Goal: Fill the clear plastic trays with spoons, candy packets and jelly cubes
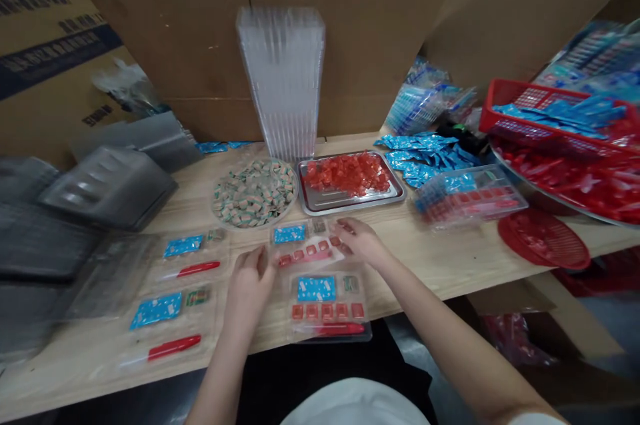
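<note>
Your hands are on either side of a clear plastic blister tray (306, 246), which lies on the pale wooden tabletop (430, 266) directly in front of you. It holds a blue sachet (289, 234) at its upper left and a row of small red squares (305, 254) across its middle. Your left hand (249, 285) sits at its lower left edge, fingers loosely spread, with no pinch showing. Your right hand (357, 242) comes in from the upper right, fingers curled at the rim; this view doesn't show whether they are pinching anything.

The tray looks light, thin and slick, likely to flex a little, and loose pieces could slide if it tips. Its flat rim looks like the best place to hold it, with both hands level.

Just below it lies a second blister tray (327, 305) with five red squares and a red-handled stick (345, 328). Two more trays (175, 292) lie to your left. Beyond your hands are a round plate of wrapped sweets (255, 193), a steel tray of red pieces (347, 174), a heap of blue sachets (425, 157) and a tall stack of clear trays (283, 78).
</note>
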Tool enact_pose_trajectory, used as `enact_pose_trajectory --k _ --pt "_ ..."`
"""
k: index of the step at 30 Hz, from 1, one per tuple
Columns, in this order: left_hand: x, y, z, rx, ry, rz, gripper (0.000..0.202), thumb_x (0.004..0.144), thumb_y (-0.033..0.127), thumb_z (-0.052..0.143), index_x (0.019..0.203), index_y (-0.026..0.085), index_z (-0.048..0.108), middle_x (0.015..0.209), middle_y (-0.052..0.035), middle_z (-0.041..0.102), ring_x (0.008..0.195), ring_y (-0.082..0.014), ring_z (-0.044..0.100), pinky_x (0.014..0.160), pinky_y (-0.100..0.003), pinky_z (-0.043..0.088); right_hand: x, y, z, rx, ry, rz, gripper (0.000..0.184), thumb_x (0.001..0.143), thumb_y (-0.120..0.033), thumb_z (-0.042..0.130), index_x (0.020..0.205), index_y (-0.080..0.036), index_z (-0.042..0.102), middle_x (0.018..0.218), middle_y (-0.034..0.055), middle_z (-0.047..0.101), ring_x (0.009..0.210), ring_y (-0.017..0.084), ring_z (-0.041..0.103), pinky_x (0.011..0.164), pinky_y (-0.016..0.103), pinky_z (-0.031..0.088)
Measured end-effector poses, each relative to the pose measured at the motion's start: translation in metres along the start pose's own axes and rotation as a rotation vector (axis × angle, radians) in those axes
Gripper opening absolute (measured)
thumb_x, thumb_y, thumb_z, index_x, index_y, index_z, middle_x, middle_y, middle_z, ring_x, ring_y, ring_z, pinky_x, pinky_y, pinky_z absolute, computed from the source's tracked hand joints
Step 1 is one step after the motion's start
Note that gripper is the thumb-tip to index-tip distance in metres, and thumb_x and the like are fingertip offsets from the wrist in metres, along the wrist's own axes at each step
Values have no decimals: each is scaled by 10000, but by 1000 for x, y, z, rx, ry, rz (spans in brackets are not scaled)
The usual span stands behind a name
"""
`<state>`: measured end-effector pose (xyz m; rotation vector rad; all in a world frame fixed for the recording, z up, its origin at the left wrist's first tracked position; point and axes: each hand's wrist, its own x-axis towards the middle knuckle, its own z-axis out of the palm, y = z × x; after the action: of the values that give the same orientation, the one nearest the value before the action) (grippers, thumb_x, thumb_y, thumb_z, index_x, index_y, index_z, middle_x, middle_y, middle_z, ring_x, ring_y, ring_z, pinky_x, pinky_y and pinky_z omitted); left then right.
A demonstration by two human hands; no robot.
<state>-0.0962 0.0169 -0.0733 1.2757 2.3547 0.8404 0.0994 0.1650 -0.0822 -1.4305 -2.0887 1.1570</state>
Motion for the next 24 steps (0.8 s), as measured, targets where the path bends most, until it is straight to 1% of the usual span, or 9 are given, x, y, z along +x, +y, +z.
enact_pose_trajectory --k 4,6,9,13,16,18,19,22,24 --pt "5 12 7 33 -62 65 532 820 534 457 1085 93 596 966 -134 605 892 -246 583 836 -396 460 -19 -1 -5 -161 -24 -56 292 862 -398 457 797 -181 642 756 32 600 693 144 550 648 254 401" --pt "9 21 15 3 -89 81 488 821 506 468 1050 96 596 935 -129 615 875 -244 585 808 -389 463 -23 2 -9 -212 30 -23 292 874 -391 444 855 -175 640 807 46 605 752 156 562 693 262 401" --pt "19 34 28 -107 -184 111 414 812 452 502 1056 124 571 948 -114 635 856 -224 601 777 -359 464 -26 14 -18 -239 119 37 323 893 -408 419 944 -167 627 866 73 617 825 180 579 720 268 403" --pt "36 47 43 -233 -264 63 513 755 432 582 1162 129 507 867 -76 654 755 -199 622 677 -309 464 -32 22 -25 -390 288 108 333 910 -406 390 969 -151 595 903 104 598 768 200 588 667 284 409" --pt "49 52 50 -277 -317 81 373 681 362 652 980 145 602 715 -19 640 691 -187 610 646 -289 459 -35 24 -24 -459 349 85 319 902 -388 409 934 -135 600 888 118 575 772 219 581 693 314 428" --pt "51 55 54 -295 -329 98 271 657 314 666 872 155 626 705 -14 639 726 -191 611 677 -293 464 -35 28 -25 -400 359 41 303 886 -371 435 904 -133 622 873 119 568 828 230 572 771 340 438" --pt "50 57 57 -309 -322 99 255 661 298 661 871 157 627 751 -25 650 770 -196 613 706 -299 467 -34 31 -26 -342 366 33 293 872 -362 455 909 -131 632 881 121 569 852 232 568 808 351 438" --pt "43 68 61 -375 -290 92 307 712 261 612 1002 166 586 975 -68 653 931 -195 606 790 -306 468 -34 42 -36 -80 366 78 324 824 -358 506 1021 -131 627 953 122 600 878 223 575 858 375 446" --pt "36 79 56 -423 -288 75 379 736 255 590 1096 160 521 1028 -89 641 939 -186 616 773 -303 486 -40 43 -48 113 344 118 373 808 -365 517 1097 -145 601 975 104 633 879 211 592 856 377 459"
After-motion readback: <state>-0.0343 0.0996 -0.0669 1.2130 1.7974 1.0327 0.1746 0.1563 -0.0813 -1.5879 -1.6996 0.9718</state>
